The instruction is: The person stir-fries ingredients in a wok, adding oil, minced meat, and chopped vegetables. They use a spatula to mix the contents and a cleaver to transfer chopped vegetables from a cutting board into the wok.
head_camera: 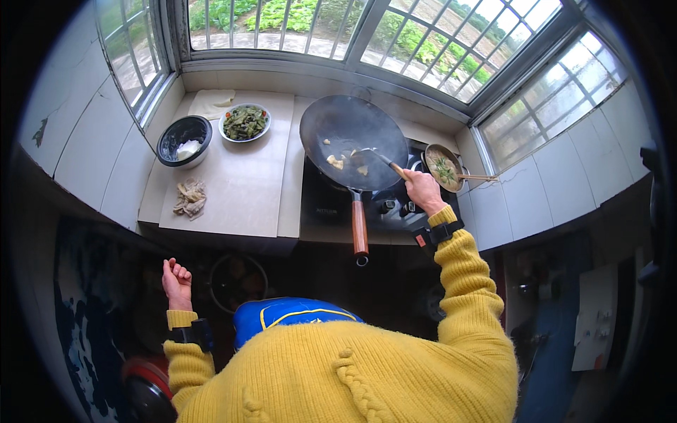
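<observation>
My right hand [424, 191] grips the wooden handle of a metal spatula [392, 165]. The spatula's head rests inside a dark wok [353, 122] on the stove. A few pale yellow food pieces [335, 162] lie in the wok, and steam rises from it. The wok's brown wooden handle [359, 222] points towards me and is not held. Below the counter's left part, my left hand [177, 284] hangs in the air with its fingers curled. No object shows in it.
A bowl of green vegetables [245, 123], a black-lined pot [184, 141] and a crumpled cloth [189, 199] sit on the left counter [238, 195]. To the wok's right, a pan of food [443, 167] stands on the black gas stove [328, 201], chopsticks [478, 177] across its rim. Barred windows [365, 39] edge the counter.
</observation>
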`<state>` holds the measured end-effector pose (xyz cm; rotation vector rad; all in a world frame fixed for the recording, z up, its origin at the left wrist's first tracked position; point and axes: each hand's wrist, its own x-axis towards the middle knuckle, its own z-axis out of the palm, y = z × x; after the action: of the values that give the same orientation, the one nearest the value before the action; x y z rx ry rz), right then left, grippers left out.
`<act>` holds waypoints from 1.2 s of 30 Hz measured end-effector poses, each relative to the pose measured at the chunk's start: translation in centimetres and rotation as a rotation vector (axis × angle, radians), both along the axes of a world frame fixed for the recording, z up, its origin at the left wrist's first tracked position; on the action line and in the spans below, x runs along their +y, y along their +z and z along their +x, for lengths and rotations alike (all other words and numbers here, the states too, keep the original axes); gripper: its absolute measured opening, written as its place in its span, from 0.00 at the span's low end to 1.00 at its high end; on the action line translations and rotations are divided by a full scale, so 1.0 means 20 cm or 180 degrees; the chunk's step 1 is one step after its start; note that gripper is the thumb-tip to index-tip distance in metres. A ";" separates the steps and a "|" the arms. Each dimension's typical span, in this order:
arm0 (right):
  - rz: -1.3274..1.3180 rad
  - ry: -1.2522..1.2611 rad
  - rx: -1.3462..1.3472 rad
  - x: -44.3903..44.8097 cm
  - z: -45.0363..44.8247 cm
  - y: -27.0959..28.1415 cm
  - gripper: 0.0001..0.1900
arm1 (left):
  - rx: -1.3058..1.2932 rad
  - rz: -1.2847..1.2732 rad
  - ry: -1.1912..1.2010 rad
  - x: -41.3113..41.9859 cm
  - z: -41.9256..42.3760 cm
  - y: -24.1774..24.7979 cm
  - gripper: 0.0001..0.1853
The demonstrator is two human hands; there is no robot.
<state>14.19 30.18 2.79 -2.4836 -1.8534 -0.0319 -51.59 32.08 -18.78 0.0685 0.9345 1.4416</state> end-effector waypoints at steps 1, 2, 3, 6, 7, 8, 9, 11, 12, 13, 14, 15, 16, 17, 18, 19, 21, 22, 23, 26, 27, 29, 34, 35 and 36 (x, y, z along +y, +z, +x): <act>-0.0026 0.0042 0.0093 -0.03 0.02 0.07 0.18 | 0.0030 -0.0017 0.0039 0.01 -0.03 0.00 0.14; -0.0135 0.0063 0.0124 -0.06 0.03 0.13 0.17 | -0.0029 -0.0043 0.0068 0.03 -0.05 0.00 0.14; -0.0220 0.0025 0.0095 -0.08 0.04 0.17 0.17 | -0.0033 0.0054 0.0020 0.04 -0.07 0.00 0.14; -0.0324 0.0047 0.0071 -0.11 0.00 0.20 0.17 | -0.0063 0.0060 0.0030 0.07 -0.11 -0.01 0.15; -0.0350 0.0030 0.0090 -0.10 -0.02 0.18 0.17 | -0.0105 0.0047 0.0015 0.08 -0.10 -0.02 0.15; -0.0354 0.0056 0.0120 -0.08 -0.04 0.16 0.17 | -0.0154 -0.0001 0.0036 0.08 -0.10 -0.02 0.15; -0.0168 0.0091 0.0018 -0.06 -0.07 0.12 0.17 | -0.0181 0.0050 -0.0046 0.08 -0.09 -0.01 0.15; 0.0005 0.0008 0.0033 -0.03 -0.09 0.07 0.17 | -0.0263 -0.0076 -0.0064 0.09 -0.09 0.00 0.15; 0.0120 -0.0020 0.0055 -0.03 -0.10 0.06 0.18 | -0.0194 0.0031 -0.0159 0.09 -0.09 0.01 0.17; 0.0185 -0.0030 0.0123 -0.04 -0.10 0.05 0.18 | -0.0146 0.0064 -0.0160 0.10 -0.10 0.02 0.17; 0.0235 -0.0099 0.0171 -0.05 -0.11 0.04 0.18 | -0.0091 0.0085 -0.0167 0.11 -0.11 0.04 0.18; 0.0242 0.0018 0.0310 -0.06 -0.12 0.02 0.18 | -0.0041 0.0111 -0.0147 0.12 -0.12 0.05 0.19; 0.0249 0.0083 0.0414 -0.07 -0.14 0.01 0.18 | -0.0039 0.0133 -0.0201 0.13 -0.14 0.06 0.19; 0.0261 0.0027 0.0445 -0.09 -0.15 0.00 0.18 | -0.0044 0.0164 -0.0225 0.15 -0.15 0.07 0.20; 0.0278 0.0135 0.0495 -0.09 -0.17 -0.02 0.18 | -0.0053 0.0152 -0.0198 0.16 -0.16 0.08 0.21; 0.0288 0.0124 0.0548 -0.09 -0.19 -0.04 0.18 | -0.0020 0.0156 -0.0243 0.18 -0.17 0.09 0.21; 0.0252 0.0063 0.0461 -0.05 -0.22 -0.09 0.19 | -0.0016 0.0101 -0.0252 0.22 -0.18 0.10 0.21; 0.0290 -0.0154 0.0360 -0.04 -0.22 -0.10 0.18 | 0.0025 0.0132 -0.0302 0.23 -0.18 0.10 0.21; 0.0348 -0.0255 0.0317 -0.02 -0.22 -0.12 0.17 | 0.0019 0.0185 -0.0357 0.25 -0.18 0.11 0.21; 0.0481 -0.0486 0.0232 0.06 -0.24 -0.16 0.15 | 0.0024 0.0280 -0.0462 0.31 -0.18 0.13 0.22; 0.0604 -0.0597 0.0139 0.08 -0.24 -0.17 0.15 | -0.0006 0.0222 -0.0425 0.33 -0.18 0.14 0.22; 0.0521 -0.0488 0.0200 0.10 -0.26 -0.19 0.15 | 0.0008 0.0340 -0.0540 0.37 -0.17 0.14 0.22; 0.0402 -0.0232 0.0350 0.06 -0.24 -0.16 0.16 | -0.0044 0.0296 -0.0557 0.40 -0.17 0.14 0.22; 0.0442 -0.0312 0.0327 0.05 -0.22 -0.15 0.16 | -0.0045 0.0266 -0.0543 0.40 -0.17 0.14 0.22; 0.0517 -0.0424 0.0318 0.06 -0.22 -0.15 0.17 | -0.0049 0.0197 -0.0472 0.39 -0.17 0.14 0.22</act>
<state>9.81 31.29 -0.17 -2.4450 -1.5785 -0.0590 -54.99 39.98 -16.04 0.1691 0.8546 1.3317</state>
